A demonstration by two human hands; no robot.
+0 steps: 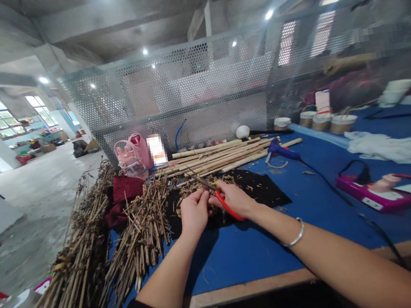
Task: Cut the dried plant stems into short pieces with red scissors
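Note:
My right hand (235,198) is closed on red-handled shears (224,203), their blades pointing up and left over a black cloth (264,189) littered with cut bits. My left hand (194,213) is closed right beside it, pinching a thin dry twig (197,179) that runs toward the blades. A big pile of dry brown stalks (136,235) lies just left of my hands and spills off the blue table (249,249).
Long bamboo canes (224,154) lie behind the cloth, with a blue glue gun (281,151) at their right end. A pink device (372,195) with cords, white cloth (392,148), small tubs (341,123) and a pink bottle (133,159) stand around. A perforated metal screen (196,89) backs the table.

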